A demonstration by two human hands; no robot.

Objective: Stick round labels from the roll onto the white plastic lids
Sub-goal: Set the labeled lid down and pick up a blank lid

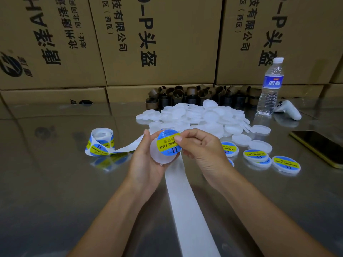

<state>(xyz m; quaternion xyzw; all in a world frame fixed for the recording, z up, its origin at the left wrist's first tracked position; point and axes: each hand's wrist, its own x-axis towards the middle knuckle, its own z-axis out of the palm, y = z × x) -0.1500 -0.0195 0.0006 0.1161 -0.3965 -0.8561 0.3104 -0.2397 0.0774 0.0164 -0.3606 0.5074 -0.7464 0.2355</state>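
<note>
With your left hand (146, 160) cupping the lid (159, 158) just in front of the lid pile (200, 115) and your right hand (201, 149) pinching the label (168, 144) by its edge, centre it before smoothing outward.

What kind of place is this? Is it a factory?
Probably a small packing workshop or storeroom: big cardboard cartons are stacked behind the metal table, a heap of unlabelled white lids lies on it, and empty brown roll cores pile up.

We have open shiny steel worktop (46, 182) near-left; heaped white plastic lids (200, 115), clear water bottle (270, 89), black phone (319, 147) block the right.
</note>
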